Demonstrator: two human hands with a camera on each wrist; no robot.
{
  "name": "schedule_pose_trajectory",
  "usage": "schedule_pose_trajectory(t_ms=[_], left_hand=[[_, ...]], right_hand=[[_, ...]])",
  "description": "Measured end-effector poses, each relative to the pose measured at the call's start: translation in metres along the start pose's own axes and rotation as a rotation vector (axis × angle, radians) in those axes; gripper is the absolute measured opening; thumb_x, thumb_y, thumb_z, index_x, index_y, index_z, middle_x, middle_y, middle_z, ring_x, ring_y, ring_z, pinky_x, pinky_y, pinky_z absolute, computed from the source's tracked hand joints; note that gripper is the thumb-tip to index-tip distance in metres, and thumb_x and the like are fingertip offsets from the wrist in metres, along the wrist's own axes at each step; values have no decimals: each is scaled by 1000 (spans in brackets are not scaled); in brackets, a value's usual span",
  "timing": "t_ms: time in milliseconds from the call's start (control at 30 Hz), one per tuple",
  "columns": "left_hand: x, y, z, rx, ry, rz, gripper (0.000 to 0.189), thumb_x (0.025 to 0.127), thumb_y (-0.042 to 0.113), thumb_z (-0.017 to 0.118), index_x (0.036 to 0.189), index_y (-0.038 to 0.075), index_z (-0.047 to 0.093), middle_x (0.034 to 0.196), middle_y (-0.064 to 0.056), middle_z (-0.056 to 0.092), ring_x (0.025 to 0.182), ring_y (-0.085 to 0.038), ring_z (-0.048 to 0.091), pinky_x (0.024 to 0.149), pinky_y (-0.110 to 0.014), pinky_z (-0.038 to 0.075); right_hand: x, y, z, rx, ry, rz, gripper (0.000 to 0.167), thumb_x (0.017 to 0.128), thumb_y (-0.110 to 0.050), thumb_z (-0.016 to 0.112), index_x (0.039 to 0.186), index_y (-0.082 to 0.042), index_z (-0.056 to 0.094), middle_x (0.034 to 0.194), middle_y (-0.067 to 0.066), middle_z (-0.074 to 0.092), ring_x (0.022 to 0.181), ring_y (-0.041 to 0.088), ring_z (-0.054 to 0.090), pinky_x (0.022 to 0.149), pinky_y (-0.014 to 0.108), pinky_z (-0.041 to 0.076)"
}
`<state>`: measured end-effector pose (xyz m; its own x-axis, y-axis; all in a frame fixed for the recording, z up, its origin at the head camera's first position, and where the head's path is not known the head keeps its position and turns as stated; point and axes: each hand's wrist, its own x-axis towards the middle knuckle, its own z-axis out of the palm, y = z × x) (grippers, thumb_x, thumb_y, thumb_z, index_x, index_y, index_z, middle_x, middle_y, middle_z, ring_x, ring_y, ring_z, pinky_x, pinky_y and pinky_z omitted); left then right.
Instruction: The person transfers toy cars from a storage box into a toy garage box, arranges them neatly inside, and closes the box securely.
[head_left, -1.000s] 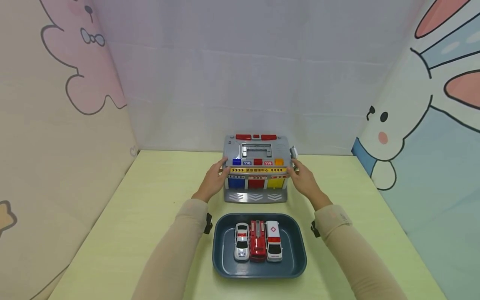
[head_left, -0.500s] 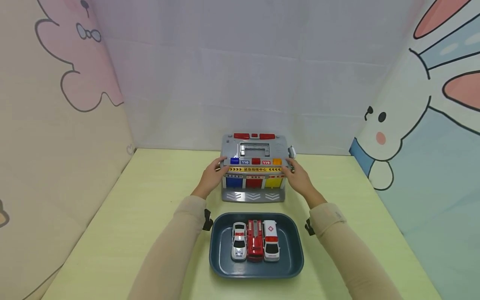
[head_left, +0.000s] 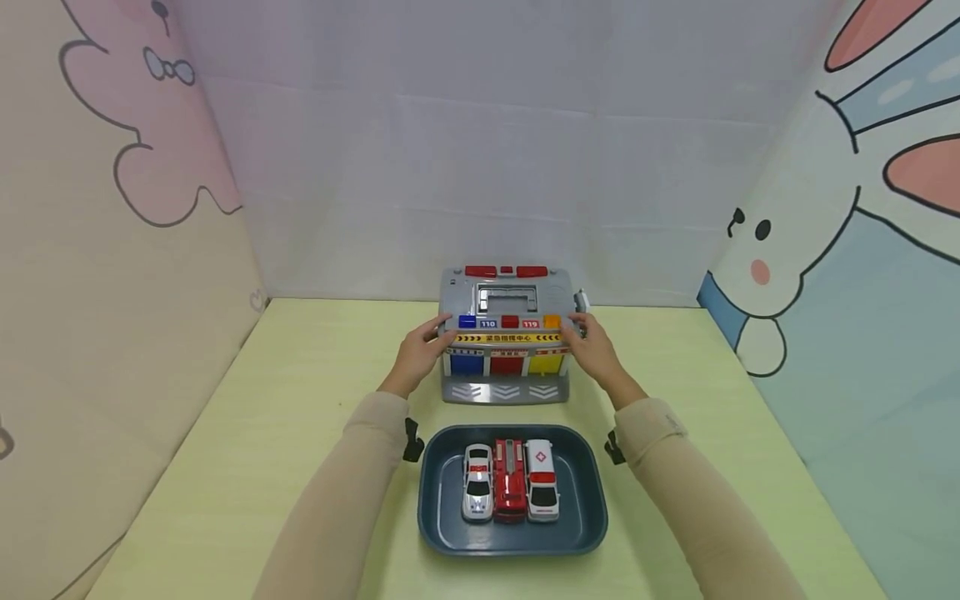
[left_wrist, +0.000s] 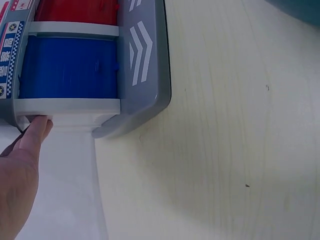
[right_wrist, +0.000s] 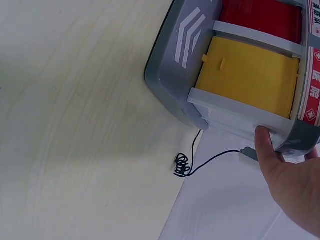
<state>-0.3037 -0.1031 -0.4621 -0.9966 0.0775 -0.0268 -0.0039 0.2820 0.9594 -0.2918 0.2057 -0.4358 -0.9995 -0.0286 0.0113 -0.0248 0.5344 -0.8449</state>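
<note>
A grey toy emergency garage (head_left: 506, 388) stands at the back of the table, with blue, red and yellow doors across its front. My left hand (head_left: 417, 354) grips its left side, and in the left wrist view fingers lie against the wall beside the blue door (left_wrist: 70, 67). On the opposite side my right hand (head_left: 597, 350) holds the edge; the thumb presses the white wall by the yellow door (right_wrist: 247, 75) in the right wrist view. Fingers behind the roof edge are partly hidden. A small grey handset (head_left: 582, 302) hangs at the garage's right side.
In front of the garage sits a dark blue tray (head_left: 588, 500). Side by side in it lie a white police car (head_left: 477, 483), a red fire truck (head_left: 510, 482) and a white ambulance (head_left: 542, 481). A coiled black cord (right_wrist: 181, 165) runs to the handset. Cloth walls enclose the table.
Both hands have drawn slightly inward on the garage's sides. The head view has shifted a little; garage, tray and vehicles keep their places relative to each other.
</note>
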Motion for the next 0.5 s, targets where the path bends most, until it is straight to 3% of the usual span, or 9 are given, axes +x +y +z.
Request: schedule_pose_trajectory(t_ms=[133, 333, 500], left_hand=[[2, 1, 1, 8, -9, -6, 46, 98, 31, 61, 142, 20, 52, 139, -19, 51, 122, -31, 53, 97, -40, 47], [2, 2, 0, -4, -22, -14, 46, 99, 29, 60, 143, 18, 51, 137, -20, 52, 121, -31, 54, 97, -39, 47], [1, 2, 0, -20, -26, -19, 46, 99, 27, 59, 144, 18, 50, 137, -21, 50, 122, -32, 53, 98, -40, 46]], right_hand=[[2, -2, 0, 13, 22, 17, 53, 104, -34, 46, 139, 4, 39, 140, 29, 41, 117, 41, 50, 96, 51, 44], [6, -4, 3, 19, 52, 54, 52, 102, -37, 49, 135, 3, 42, 135, 27, 45, 118, 39, 48, 96, 50, 44], [5, -5, 2, 52, 31, 69, 52, 102, -38, 51, 135, 2, 42, 134, 27, 46, 110, 38, 54, 92, 47, 48]])
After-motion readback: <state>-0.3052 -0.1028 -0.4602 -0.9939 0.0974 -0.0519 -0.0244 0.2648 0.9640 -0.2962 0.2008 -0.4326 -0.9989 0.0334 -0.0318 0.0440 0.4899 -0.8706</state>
